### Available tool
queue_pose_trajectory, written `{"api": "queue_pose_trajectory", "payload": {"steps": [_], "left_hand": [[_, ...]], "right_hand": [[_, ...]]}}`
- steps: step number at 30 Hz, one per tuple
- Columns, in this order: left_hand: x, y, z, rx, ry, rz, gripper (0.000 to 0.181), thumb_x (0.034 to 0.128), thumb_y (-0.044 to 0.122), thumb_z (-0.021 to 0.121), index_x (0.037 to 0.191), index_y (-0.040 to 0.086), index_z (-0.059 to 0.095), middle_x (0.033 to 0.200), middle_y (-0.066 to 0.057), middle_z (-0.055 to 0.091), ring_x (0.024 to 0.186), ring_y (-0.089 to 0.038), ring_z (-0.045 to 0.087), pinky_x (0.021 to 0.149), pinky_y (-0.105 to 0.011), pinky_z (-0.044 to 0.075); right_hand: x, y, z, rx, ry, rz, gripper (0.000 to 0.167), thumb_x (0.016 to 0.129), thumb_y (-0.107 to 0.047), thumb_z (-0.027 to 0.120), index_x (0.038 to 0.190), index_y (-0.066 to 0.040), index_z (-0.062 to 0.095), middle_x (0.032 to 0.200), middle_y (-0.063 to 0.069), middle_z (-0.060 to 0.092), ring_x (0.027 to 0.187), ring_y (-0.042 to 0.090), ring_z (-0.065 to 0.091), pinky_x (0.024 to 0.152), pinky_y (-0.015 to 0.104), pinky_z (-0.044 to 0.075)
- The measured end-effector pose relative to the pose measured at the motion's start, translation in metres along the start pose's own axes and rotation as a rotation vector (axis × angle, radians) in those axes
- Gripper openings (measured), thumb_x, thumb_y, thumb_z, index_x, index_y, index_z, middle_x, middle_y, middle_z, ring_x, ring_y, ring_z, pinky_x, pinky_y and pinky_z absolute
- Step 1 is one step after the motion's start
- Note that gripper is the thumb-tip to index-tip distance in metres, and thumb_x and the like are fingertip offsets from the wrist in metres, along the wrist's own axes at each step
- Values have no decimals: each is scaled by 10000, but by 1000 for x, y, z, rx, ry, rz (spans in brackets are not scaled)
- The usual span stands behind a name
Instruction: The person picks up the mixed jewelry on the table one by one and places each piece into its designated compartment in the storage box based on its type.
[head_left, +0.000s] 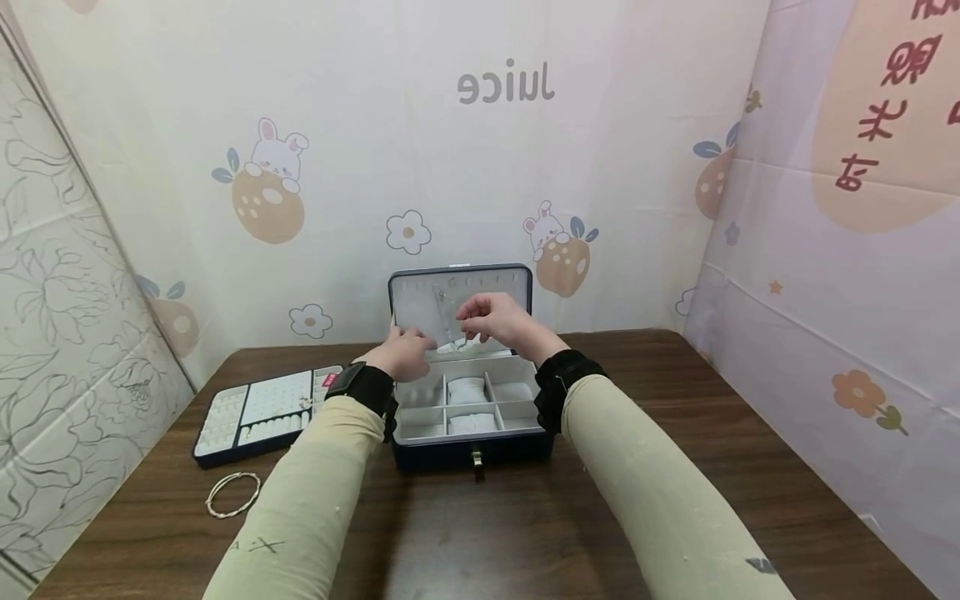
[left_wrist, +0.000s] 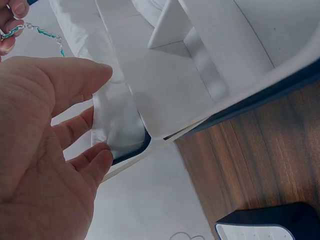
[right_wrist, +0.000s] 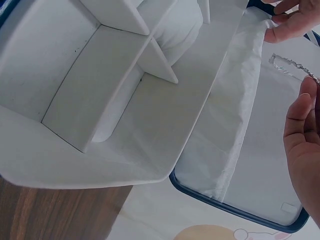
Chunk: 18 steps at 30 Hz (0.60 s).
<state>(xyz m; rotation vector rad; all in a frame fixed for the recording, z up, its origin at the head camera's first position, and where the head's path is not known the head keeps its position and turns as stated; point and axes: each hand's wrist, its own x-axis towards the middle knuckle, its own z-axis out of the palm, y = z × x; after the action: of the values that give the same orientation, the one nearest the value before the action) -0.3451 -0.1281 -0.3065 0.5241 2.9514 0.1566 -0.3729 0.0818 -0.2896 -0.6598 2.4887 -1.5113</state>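
Dark wood-grain counter (head_left: 480,533), pale cartoon-print curtain (head_left: 480,167) behind. L of navy, white-lined jewelry box (head_left: 442,457): navy-edged white tray (head_left: 276,398) + thin silver-toned bangle(s) (head_left: 225,515), both out. L hand (head_left: 403,354) at box's lid (head_left: 412,304): fingers apart, touching white fabric pocket (right_wrist: 225,115). R hand (head_left: 498,318) before lid: fingers pinch silver-&-green linked chain (left_wrist: 47,33), not set down yet. Approx. midway, I'd judge: white cushions (head_left: 467,390) seated in box; chain, bangle(s), tray pending.
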Motion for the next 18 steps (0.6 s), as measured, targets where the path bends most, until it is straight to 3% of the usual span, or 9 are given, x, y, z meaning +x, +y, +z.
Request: {"api": "queue_pose_trajectory", "payload": {"steps": [5, 14, 18], "left_hand": [[-1, 0, -1, -5, -15, 2, 486, 1001, 140, 553, 1485, 114, 530, 1543, -189, 436, 1417, -448, 322, 1191, -591, 213], [-4, -1, -2, -8, -24, 24, 508, 976, 108, 577, 1482, 110, 532, 1544, -191, 438, 1407, -439, 343, 1165, -576, 280], [-4, -1, -3, -16, -34, 17, 519, 971, 105, 589, 1486, 119, 531, 1556, -180, 428, 1417, -427, 337, 1148, -573, 314]], "right_hand": [[0, 0, 0, 17, -3, 1, 264, 1011, -75, 613, 1245, 45, 633, 1015, 145, 666, 1038, 390, 629, 975, 589, 462], [2, 2, 1, 50, -4, -9, 269, 1002, -52, 617, 1243, 67, 624, 985, 147, 661, 1051, 453, 616, 1003, 586, 468], [3, 3, 1, 61, 1, 2, 270, 1002, -52, 622, 1244, 67, 620, 1008, 164, 672, 1021, 397, 649, 1016, 579, 468]]}}
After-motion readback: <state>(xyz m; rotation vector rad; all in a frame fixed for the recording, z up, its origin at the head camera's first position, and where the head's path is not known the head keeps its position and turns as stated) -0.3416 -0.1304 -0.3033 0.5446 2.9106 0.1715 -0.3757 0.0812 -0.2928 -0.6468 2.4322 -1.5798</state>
